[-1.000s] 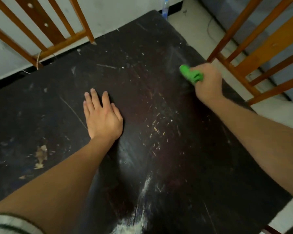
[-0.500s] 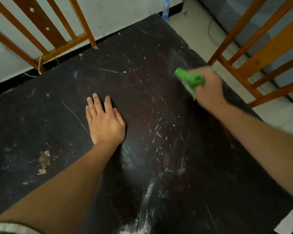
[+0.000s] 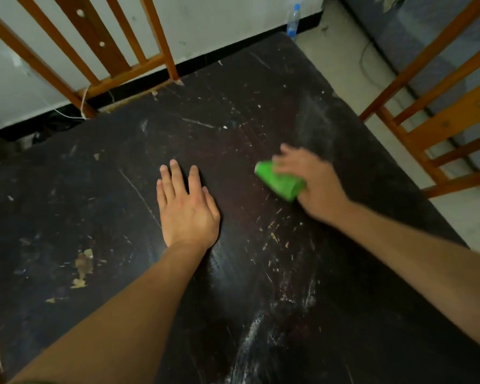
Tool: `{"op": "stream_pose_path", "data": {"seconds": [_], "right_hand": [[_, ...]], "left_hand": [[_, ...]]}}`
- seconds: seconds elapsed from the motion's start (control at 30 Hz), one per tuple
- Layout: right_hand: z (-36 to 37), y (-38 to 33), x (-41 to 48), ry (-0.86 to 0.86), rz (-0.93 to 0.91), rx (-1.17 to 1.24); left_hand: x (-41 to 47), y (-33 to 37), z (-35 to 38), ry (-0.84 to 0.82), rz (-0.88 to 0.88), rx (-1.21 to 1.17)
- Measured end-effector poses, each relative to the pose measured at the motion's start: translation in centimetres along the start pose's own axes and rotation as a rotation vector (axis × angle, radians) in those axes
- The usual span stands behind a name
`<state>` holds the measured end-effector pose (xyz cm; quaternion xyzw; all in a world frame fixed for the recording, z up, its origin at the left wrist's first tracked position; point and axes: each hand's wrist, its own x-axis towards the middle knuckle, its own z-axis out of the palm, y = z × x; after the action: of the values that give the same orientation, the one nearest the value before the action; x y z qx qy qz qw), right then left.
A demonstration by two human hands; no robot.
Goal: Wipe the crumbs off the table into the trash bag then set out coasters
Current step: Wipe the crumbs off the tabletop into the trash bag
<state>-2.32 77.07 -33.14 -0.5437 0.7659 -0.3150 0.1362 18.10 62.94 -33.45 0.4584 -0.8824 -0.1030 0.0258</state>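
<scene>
Black worktop (image 3: 67, 217), streaked with white scratches and pale smears; tan crumbs (image 3: 273, 236) speckle its right half. Plain bright green cloth (image 3: 279, 182). Orange-brown wooden chair (image 3: 94, 37) far left; matching chair (image 3: 438, 128) right. White wall (image 3: 219, 20), black skirting (image 3: 233, 51). Clear bottle (image 3: 293, 22), blue cap.

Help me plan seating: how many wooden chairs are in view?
2. One chair stands at the table's far edge, by the wall; the other chair at its right edge. More may sit outside the frame.
</scene>
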Motion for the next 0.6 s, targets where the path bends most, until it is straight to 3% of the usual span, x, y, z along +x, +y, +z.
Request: {"op": "stream_pose_path", "data": {"seconds": [0.13,0.23,0.33,0.43,0.6], "right_hand": [[1.1,-4.2,-7.6,-0.238,-0.075,0.072],[-0.8,-1.7,-4.8,-0.075,0.08,0.047],[-2.5,1.2,-1.3,0.15,0.305,-0.198],[-0.5,0.1,-2.6,0.176,0.238,-0.324],[4.0,-6.4,-10.9,0.07,0.067,-0.149]], "left_hand": [[-0.1,0.0,-0.1,0.015,0.011,-0.013],[-0.1,0.0,-0.1,-0.007,-0.001,-0.008],[0.0,0.1,-0.2,0.006,0.008,0.0],[-0.1,0.0,-0.1,0.021,0.012,-0.003],[0.0,-0.2,-0.2,0.021,0.026,-0.028]]}}
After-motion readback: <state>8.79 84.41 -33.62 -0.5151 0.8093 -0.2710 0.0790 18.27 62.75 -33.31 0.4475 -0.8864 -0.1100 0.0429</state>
